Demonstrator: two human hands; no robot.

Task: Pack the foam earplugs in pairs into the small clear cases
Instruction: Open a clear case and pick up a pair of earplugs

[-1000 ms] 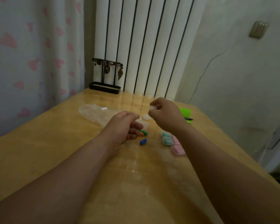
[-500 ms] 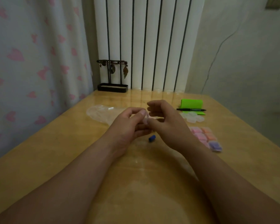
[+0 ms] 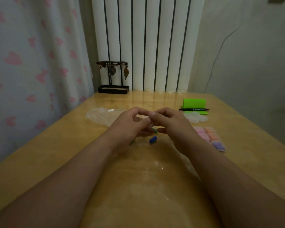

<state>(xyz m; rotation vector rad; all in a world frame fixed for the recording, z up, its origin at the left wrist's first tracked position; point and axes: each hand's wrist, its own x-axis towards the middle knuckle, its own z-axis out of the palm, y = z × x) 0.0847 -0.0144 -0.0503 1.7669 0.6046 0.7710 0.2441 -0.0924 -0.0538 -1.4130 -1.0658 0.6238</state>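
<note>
a small clear case [image 3: 148,118] is pinched between the fingertips of both hands, above the middle of the table [image 3: 56,145]. it is faint, so i cannot tell whether its lid is up. the left hand [image 3: 130,127] and the right hand [image 3: 169,125] both curl their fingers on it, thumb tips close together. a green plug [image 3: 155,131] peeks out just under them, and a blue plug [image 3: 153,139] lies loose at 6 o'clock of the hands. at 4 o'clock, filled cases [image 3: 207,136] lie in rows of pink, orange and purple, so much of the job looks done. empty cases [image 3: 195,116] wait at 2 o'clock and a bag [image 3: 102,115] lies at 10 o'clock, so some pairs are likely left. a second ago the hands were apart, the right one raised with the case; now they meet. the blue plug has not moved.
</note>
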